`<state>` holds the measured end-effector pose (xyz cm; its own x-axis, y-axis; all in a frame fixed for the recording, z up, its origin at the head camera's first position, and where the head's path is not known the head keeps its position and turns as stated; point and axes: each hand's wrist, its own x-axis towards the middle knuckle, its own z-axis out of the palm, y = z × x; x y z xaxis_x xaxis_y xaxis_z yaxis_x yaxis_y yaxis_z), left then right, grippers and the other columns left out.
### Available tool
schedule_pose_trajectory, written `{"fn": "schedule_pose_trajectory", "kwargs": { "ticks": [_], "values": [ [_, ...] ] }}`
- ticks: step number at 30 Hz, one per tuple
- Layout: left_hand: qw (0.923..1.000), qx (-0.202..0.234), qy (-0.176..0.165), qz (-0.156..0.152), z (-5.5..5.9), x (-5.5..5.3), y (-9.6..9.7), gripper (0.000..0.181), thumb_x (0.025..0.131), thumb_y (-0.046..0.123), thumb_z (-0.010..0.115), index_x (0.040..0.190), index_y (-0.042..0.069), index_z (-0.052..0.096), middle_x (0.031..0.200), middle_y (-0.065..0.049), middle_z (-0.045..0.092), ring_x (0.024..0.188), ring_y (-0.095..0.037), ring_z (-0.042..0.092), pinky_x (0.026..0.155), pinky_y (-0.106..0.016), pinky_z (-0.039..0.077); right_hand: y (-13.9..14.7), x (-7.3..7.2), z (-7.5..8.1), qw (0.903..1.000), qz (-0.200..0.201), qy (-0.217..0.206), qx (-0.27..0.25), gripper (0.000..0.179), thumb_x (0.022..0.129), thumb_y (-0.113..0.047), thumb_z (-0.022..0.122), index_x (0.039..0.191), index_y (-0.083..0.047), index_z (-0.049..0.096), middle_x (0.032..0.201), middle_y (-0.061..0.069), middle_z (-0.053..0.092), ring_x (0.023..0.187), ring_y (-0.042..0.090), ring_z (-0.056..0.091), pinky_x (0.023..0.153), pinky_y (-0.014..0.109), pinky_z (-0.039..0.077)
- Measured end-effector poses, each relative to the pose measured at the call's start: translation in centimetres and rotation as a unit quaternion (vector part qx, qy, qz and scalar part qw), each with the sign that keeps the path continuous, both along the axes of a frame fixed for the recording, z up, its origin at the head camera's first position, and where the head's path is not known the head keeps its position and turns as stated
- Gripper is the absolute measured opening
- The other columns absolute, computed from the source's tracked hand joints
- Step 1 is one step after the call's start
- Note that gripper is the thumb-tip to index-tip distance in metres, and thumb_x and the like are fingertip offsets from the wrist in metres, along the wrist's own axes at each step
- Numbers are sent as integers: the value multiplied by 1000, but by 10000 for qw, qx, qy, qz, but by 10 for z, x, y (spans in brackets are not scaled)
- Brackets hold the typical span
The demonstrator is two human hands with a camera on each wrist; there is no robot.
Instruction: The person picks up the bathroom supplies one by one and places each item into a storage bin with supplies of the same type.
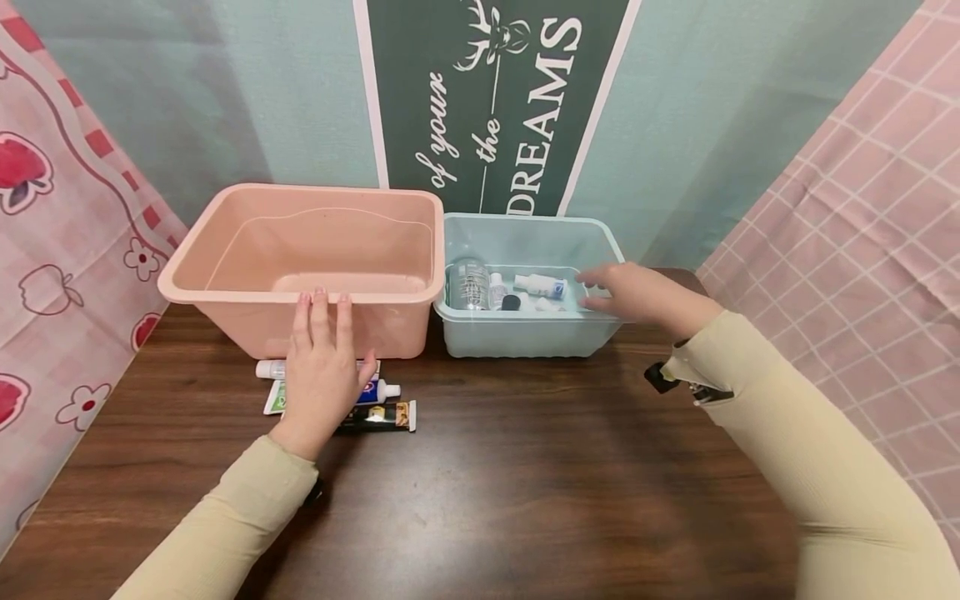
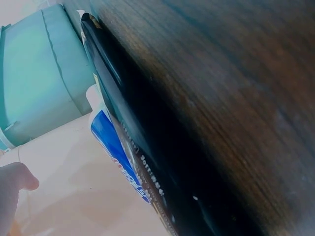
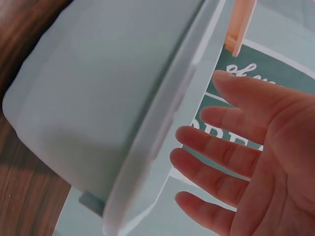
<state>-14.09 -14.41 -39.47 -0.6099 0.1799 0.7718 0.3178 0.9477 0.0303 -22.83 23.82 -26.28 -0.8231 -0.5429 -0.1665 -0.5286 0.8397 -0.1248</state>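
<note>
1. Fingers (image 3: 211, 172) of the right hand (image 1: 633, 292): spread apart, gently bent, holding nothing. Located right of the peach bin, at the blue bin's right rim; contact with that rim cannot be told.
2. Left hand (image 1: 322, 375): fingers extended, tips at the peach bin's front rim, grasping nothing visible; palm hidden in the head view.
3. Peach bin (image 1: 397, 325): lower front partly covered by the left hand.
4. Blue bin (image 1: 525, 337): immediately right of the peach bin.
5. Blue bin contents, right of the peach bin: clear bottle (image 1: 470, 285); small white-capped bottle (image 1: 497, 292); white tube with blue label (image 1: 543, 286); black cap (image 1: 512, 302), its body hidden by the near rim. Further white pieces indistinct.
6. Tubes before the peach bin: white-capped tube (image 1: 270, 369), blue-labelled tube (image 1: 371, 392), black tube (image 1: 382, 417); middles hidden by the left hand. Green end (image 1: 275, 397): parent tube uncertain.
7. Dark printed panel (image 1: 480, 100), behind the peach bin and rightward: deer's head cut off above.
</note>
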Motion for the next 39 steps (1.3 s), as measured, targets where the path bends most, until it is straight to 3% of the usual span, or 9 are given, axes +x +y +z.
{"fn": "schedule_pose_trajectory", "kwargs": {
  "ticks": [9, 15, 22, 32, 39],
  "values": [
    [10000, 9, -33, -25, 1, 0, 1, 86, 68, 23, 76, 137, -8, 34, 136, -36, 30, 131, -49, 23, 104, -54, 26, -2, 20, -8, 9990, -58, 401, -180, 44, 91, -23, 58, 126, 3, 55, 123, 23, 55, 114, 36, 51, 94, 50, 39],
    [10000, 5, -46, -33, 1, 0, 1, 86, 67, 23, 76, 136, -8, 35, 136, -36, 31, 131, -49, 24, 104, -53, 26, 0, 34, -23, 9909, 191, 1235, -497, 40, 90, -21, 60, 125, 0, 57, 113, 19, 58, 102, 32, 57, 83, 48, 46],
    [9999, -11, -107, -17, 3, 1, 0, 86, 68, 23, 76, 137, -7, 33, 137, -35, 29, 131, -49, 23, 103, -55, 28, 2, 47, -43, 9661, 388, 2293, -1122, 38, 86, -17, 65, 121, -3, 61, 106, 16, 59, 91, 28, 58, 72, 45, 49],
    [9999, -5, -124, 37, 4, 2, 0, 87, 66, 23, 77, 136, -7, 35, 136, -35, 31, 131, -47, 23, 99, -55, 32, -5, 56, -71, 9427, 408, 2974, -1453, 28, 85, -14, 65, 110, -3, 65, 100, 17, 57, 90, 34, 53, 71, 47, 48],
    [9999, -15, -147, -19, 8, 4, 0, 86, 67, 24, 76, 136, -7, 36, 136, -35, 32, 130, -48, 25, 96, -57, 35, -10, 56, -99, 9057, 212, 3793, -1882, 29, 84, -11, 65, 110, 0, 64, 98, 19, 55, 86, 37, 51, 73, 49, 44]
  ]
}}
